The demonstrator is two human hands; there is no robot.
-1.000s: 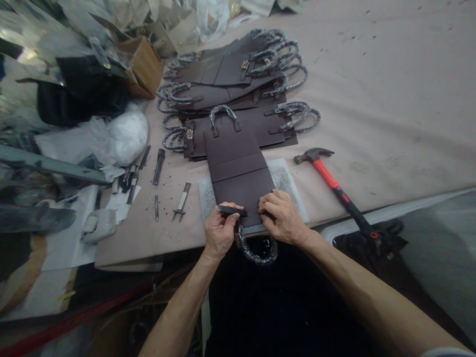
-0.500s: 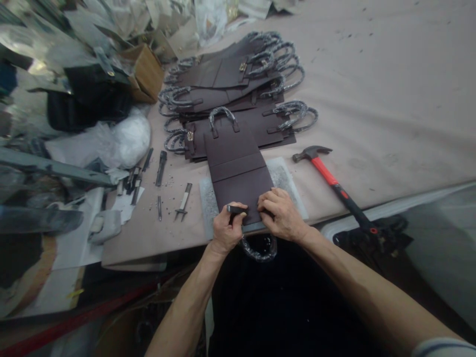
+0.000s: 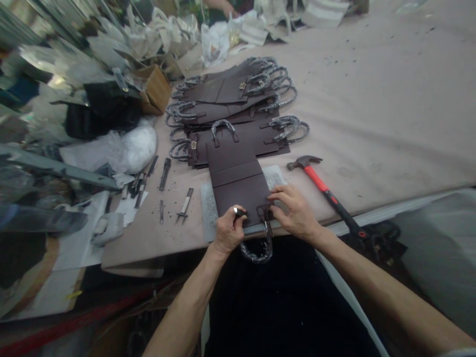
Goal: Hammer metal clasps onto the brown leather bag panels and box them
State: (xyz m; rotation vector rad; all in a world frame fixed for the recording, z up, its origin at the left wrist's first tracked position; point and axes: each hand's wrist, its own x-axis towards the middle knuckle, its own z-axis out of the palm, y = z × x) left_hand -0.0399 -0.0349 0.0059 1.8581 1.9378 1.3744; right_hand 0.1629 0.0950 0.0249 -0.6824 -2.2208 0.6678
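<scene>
A dark brown leather bag panel [image 3: 238,173] lies on a pale board [image 3: 208,208] at the table's front edge. Its near handle [image 3: 256,258], wrapped in clear plastic, hangs over that edge. My left hand [image 3: 229,230] is closed round a short dark metal punch [image 3: 239,212] with a shiny end, held over the near part of the panel; its tip is hidden. Beside the handle's tab [image 3: 265,211] is my right hand [image 3: 292,210], its fingers bent but apart at the panel's right edge, with nothing visible in them.
Behind lie stacked brown bag panels [image 3: 223,89] with wrapped handles. A red-and-black claw hammer [image 3: 323,186] lies to the right. On the left are a forked punch [image 3: 185,206], a dark rod tool [image 3: 164,174], small scraps and a cardboard box [image 3: 154,89]. Another person's hand [image 3: 225,7] shows at the far back.
My right hand has loosened and drawn slightly right, uncovering the handle's tab. The punch in my left hand has tilted, showing its shiny end. The camera view has shifted a little.
</scene>
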